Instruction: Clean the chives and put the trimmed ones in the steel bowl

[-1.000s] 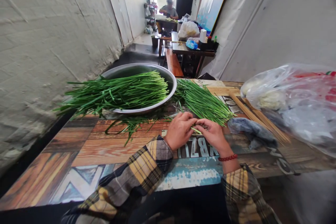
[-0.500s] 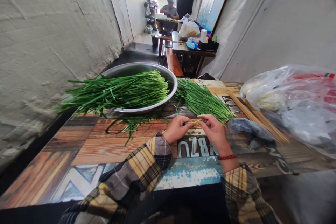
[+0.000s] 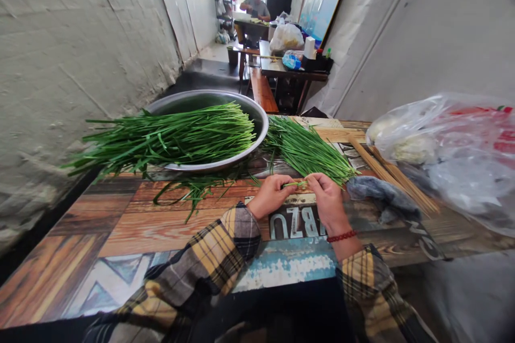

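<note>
My left hand (image 3: pixel 272 194) and my right hand (image 3: pixel 328 198) are both closed, pinching a short piece of garlic chive (image 3: pixel 296 184) stretched between their fingertips. A bundle of garlic chives (image 3: pixel 309 147) lies on the table just beyond my hands, its pale stem ends toward my right hand. More garlic chives fill a wide metal basin (image 3: pixel 263 131) to the left, their leaves hanging over its rim. Loose chive leaves (image 3: pixel 193 193) are scattered in front of the basin.
Thin wooden sticks (image 3: pixel 386 177) and a crumpled dark cloth (image 3: pixel 380 193) lie right of my hands. Clear plastic bags (image 3: pixel 454 144) cover the table's right end. Walls flank both sides. Farther back, a person (image 3: pixel 256 5) sits behind another table (image 3: pixel 277 67).
The chive piece looks shorter and more bunched between my fingertips, and my right thumb and fingers have shifted on it. The whole view has moved slightly.
</note>
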{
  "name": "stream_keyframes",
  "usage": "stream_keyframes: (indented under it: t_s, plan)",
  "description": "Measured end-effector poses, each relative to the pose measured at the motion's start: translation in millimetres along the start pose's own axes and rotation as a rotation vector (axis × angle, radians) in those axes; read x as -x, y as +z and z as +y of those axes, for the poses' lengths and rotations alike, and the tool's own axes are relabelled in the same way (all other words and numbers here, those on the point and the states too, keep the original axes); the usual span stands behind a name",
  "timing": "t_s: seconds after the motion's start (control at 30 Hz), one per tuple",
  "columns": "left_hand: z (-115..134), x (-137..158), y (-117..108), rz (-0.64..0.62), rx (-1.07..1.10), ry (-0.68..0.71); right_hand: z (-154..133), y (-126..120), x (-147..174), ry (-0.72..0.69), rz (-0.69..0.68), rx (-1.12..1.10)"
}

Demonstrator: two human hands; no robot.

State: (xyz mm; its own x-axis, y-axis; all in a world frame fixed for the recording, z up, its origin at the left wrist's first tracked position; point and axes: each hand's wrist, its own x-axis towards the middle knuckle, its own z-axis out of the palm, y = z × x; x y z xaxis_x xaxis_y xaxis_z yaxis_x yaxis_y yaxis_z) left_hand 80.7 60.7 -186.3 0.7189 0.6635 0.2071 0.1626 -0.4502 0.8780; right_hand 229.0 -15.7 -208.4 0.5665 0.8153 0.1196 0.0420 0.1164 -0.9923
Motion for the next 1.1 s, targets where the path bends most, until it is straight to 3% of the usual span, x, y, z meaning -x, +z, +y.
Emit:
stream_keyframes:
  t_s: [0.17, 0.27, 0.5, 0.6, 0.7, 0.87, 0.93, 1.1]
  plan:
    - [-4.2, 0.0, -2.9, 0.052, -0.043, -0.016, -1.7, -11.1, -7.9, -0.083, 0.26, -0.087]
    - [-7.4, -0.7, -4.5, 0.079, -0.048, -0.002, -4.3, -14.9, -6.8, -0.138, 0.196, 0.112]
    - [-8.8, -1.2, -3.1, 0.08, -0.081, 0.012, -9.2, -8.2, -1.4, -0.294, -0.099, 0.449]
    - [-6.6, -1.5, -1.2, 0.08, -0.09, 0.034, -6.4, -3.8, -0.2, -0.278, -0.074, 0.396]
    - [-5.6, -1.8, 1.0, 0.094, -0.121, 0.069, -1.4, -1.8, -1.0, -0.13, -0.013, 0.165]
    - [-10.3, -0.1, -2.3, 0.148, -0.22, 0.086, -2.0, -12.7, -7.1, -0.076, 0.192, -0.056]
    - [-10.9, 0.9, -4.4, 0.16, -0.25, 0.089, -4.3, -17.3, -7.8, -0.097, 0.175, -0.007]
    - [-4.3, 3.5, -5.6, 0.15, -0.346, 0.098, -5.8, -15.3, -4.6, -0.201, -0.02, 0.302]
